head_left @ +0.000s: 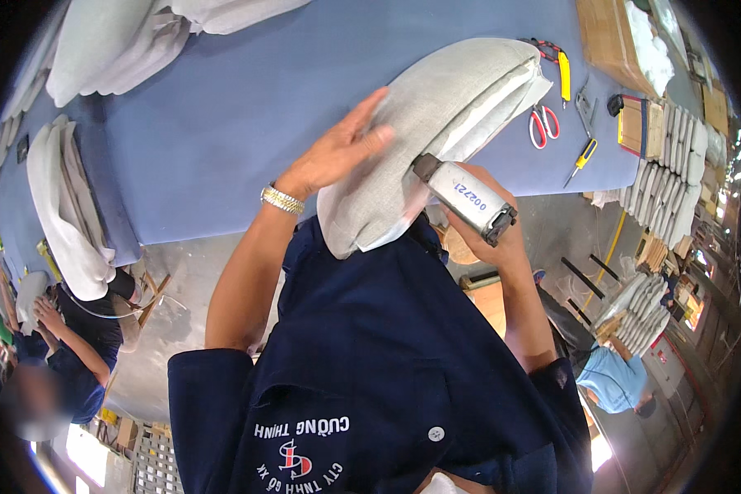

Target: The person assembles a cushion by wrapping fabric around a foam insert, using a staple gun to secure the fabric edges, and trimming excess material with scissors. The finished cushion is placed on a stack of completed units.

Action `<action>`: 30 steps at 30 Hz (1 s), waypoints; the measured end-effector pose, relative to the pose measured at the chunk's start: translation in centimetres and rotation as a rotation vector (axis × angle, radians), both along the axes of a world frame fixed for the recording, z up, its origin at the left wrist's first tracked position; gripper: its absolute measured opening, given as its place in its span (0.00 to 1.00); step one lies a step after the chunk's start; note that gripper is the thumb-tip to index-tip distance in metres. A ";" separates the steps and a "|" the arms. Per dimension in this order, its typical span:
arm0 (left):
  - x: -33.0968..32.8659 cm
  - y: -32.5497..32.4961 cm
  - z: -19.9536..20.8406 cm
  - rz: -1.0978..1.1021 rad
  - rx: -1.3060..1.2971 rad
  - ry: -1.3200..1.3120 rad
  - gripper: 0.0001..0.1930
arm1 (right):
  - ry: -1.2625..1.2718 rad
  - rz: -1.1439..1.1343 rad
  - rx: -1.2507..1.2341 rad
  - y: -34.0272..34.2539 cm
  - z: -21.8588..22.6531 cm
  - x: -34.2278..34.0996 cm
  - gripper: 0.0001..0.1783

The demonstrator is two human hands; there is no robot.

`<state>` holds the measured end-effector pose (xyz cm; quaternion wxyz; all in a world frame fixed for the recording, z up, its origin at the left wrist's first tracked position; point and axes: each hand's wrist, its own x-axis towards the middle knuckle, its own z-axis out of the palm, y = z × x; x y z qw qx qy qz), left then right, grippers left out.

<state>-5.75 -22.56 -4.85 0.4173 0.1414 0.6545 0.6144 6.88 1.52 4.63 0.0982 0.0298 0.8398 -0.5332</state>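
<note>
A grey fabric-covered cushion (pixel 424 107), long and curved, stands tilted on its edge at the near side of the blue table, its lower end against my shirt. My left hand (pixel 342 150) lies on its left face with the thumb apart from the fingers. My right hand (pixel 506 245) is wrapped round a pale staple gun (pixel 463 196) on the cushion's right side. The dark nose of the tool meets the fabric near the open folded edge. Most of the right fingers are hidden behind the tool.
Right of the cushion lie red-handled scissors (pixel 543 126), a yellow cutter (pixel 564 76) and a yellow screwdriver (pixel 582 158). A cardboard box (pixel 608 41) stands at the far right. More grey covered pieces (pixel 70 198) are at the left. Other people work at both sides.
</note>
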 end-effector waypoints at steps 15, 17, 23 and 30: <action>5.2 1.0 2.5 -0.085 -0.246 0.391 0.44 | 0.030 -0.022 0.022 -0.4 0.5 0.0 0.31; 5.3 1.5 3.1 -0.104 -0.337 0.414 0.47 | 0.042 -0.026 0.037 -0.4 0.1 0.4 0.31; 5.1 2.2 4.9 -0.140 -0.503 0.430 0.48 | 0.038 -0.060 0.077 -0.9 -0.6 1.8 0.33; 4.9 2.1 5.1 -0.156 -0.528 0.444 0.48 | -0.035 -0.010 0.084 -0.4 0.1 1.5 0.33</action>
